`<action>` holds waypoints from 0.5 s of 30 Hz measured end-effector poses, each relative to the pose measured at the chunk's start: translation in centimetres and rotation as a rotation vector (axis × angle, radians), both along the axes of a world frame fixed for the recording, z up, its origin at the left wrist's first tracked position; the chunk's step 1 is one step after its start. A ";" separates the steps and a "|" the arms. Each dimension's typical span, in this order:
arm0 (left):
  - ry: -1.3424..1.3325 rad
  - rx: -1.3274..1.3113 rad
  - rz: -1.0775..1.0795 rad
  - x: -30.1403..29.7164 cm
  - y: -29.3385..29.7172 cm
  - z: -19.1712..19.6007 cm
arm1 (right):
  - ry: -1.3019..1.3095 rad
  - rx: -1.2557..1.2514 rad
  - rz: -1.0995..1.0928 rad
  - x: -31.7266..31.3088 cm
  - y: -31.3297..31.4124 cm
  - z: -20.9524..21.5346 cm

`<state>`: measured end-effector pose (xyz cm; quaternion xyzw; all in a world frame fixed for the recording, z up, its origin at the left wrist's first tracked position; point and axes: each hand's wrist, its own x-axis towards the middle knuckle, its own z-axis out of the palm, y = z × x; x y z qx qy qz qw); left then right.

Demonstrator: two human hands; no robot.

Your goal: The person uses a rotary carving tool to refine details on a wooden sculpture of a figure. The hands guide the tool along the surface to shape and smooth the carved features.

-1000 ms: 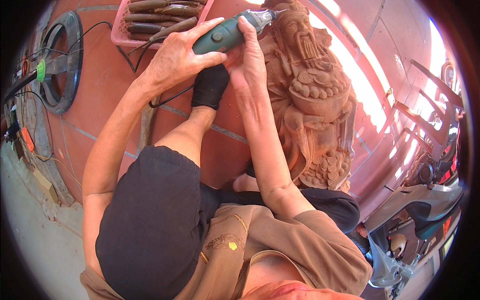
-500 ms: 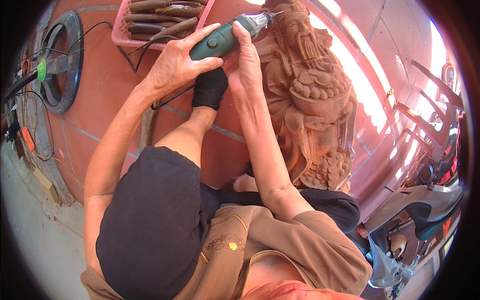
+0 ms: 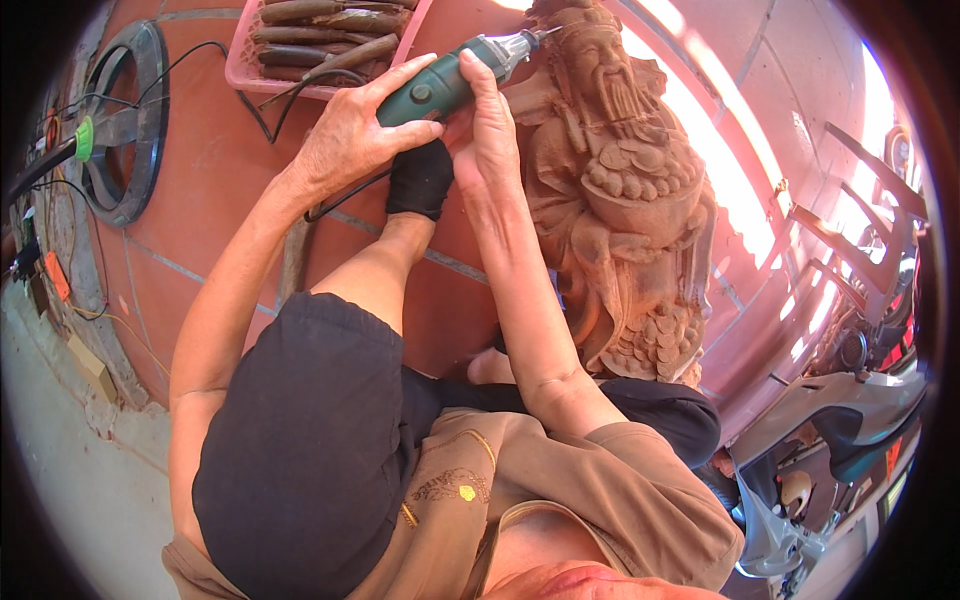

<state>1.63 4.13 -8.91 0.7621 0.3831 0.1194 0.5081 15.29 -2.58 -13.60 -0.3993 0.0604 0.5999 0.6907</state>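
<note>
Head view, tool: we hold a green rotary tool [image 3: 440, 88] far up in the scene, just left of the carved wooden statue [image 3: 625, 200].
Left hand [image 3: 350, 140]: we have it wrapped over the rear of the tool's body, fingers closed around it, where the black cord [image 3: 255, 100] leaves.
Right hand [image 3: 487, 130]: we have it clamped on the front of the body, thumb along the top, nearer the silver nose [image 3: 510, 45] than the left hand is.
Long axis: the tool lies slanted, its rear near and left, its bit far and right, pointing at the statue's head.
Bit and statue: the tip sits at the side of the carved head; we cannot tell whether it touches.
Which hand is nearer: the right one, just beside the statue's shoulder.
Around us: a pink basket [image 3: 245, 70] of wooden-handled tools lies far left; a black ring-shaped device [image 3: 125, 120] lies on the red tiled floor [image 3: 200, 190].
Below: our knee in black shorts [image 3: 300, 440] sits under both forearms.
</note>
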 end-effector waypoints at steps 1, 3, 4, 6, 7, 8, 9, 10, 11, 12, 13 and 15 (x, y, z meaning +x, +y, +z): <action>-0.009 0.008 0.003 -0.1 -0.1 -0.2 | -0.004 -0.004 0.000 0.0 0.0 0.1; -0.010 -0.007 0.005 -0.1 -0.1 -0.1 | -0.007 -0.010 -0.003 -0.1 0.0 0.2; -0.002 -0.031 0.003 0.0 0.0 0.1 | -0.006 -0.012 -0.006 0.0 -0.1 0.2; 0.000 -0.055 0.004 0.1 -0.1 0.1 | -0.006 -0.012 -0.005 0.0 -0.1 0.2; -0.005 -0.055 0.009 0.0 -0.1 0.1 | -0.007 -0.009 0.000 0.0 -0.1 0.2; -0.010 -0.055 0.013 -0.1 -0.1 0.0 | -0.008 -0.005 0.005 -0.1 -0.1 0.1; -0.007 -0.057 0.012 -0.1 -0.1 -0.1 | -0.010 -0.010 0.007 -0.1 -0.1 0.1; -0.003 -0.059 0.009 -0.1 -0.2 -0.1 | -0.012 -0.015 0.008 0.0 -0.1 0.0; 0.000 -0.061 0.007 -0.1 -0.2 -0.2 | -0.014 -0.020 0.008 0.0 -0.1 -0.1; -0.006 -0.054 0.008 -0.1 -0.2 -0.3 | -0.020 -0.018 0.007 0.0 -0.2 -0.3; -0.011 -0.047 0.009 -0.1 -0.2 -0.4 | -0.026 -0.017 0.008 0.0 -0.2 -0.5; -0.029 -0.039 0.011 -0.2 -0.3 -0.8 | -0.036 -0.013 0.004 -0.1 -0.2 -0.8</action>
